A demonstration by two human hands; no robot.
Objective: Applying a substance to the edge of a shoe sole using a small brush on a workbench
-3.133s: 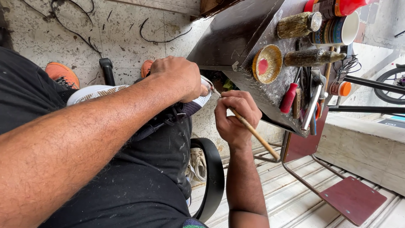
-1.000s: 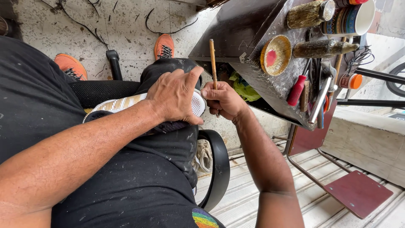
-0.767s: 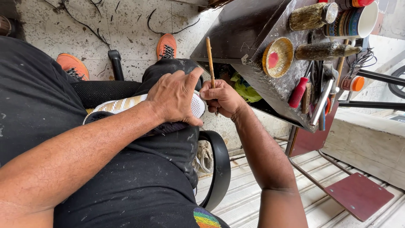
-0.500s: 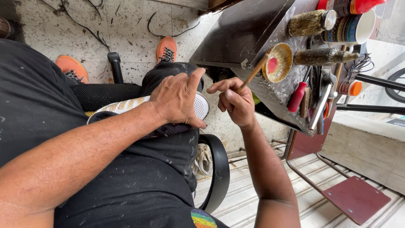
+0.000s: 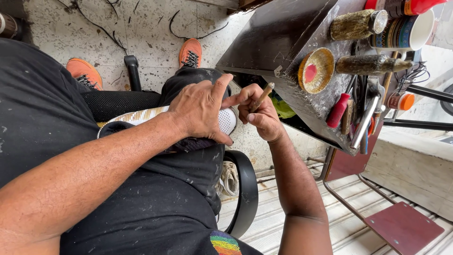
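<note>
— Speckled grey floor (image 5: 151, 33) lies under you, with a dark metal work stand (image 5: 278, 38) at your right. What are your hands doing?

— Your left hand (image 5: 200, 111) is curled over a white shoe (image 5: 141, 114) that rests across your lap, thumb raised, fingers pressing on the toe end, apparently to keep it steady. Your right hand (image 5: 257, 115) is closed around a thin wooden stick (image 5: 261, 97), pinched between thumb and fingers like a pen, tip angled up toward the stand.

— Where is the shoe, exactly?

— On your thigh, against your black trousers, its toe just beside your right hand.

— And on the stand?

— A small round dish (image 5: 315, 71) with pink paste sits within easy reach of the stick. Beyond it lie two crusted brushes (image 5: 368, 63), a patterned mug (image 5: 406, 33), a red-handled tool (image 5: 338, 111) and a hammer (image 5: 365, 120). Your orange shoes (image 5: 190, 52) show on the floor
</note>
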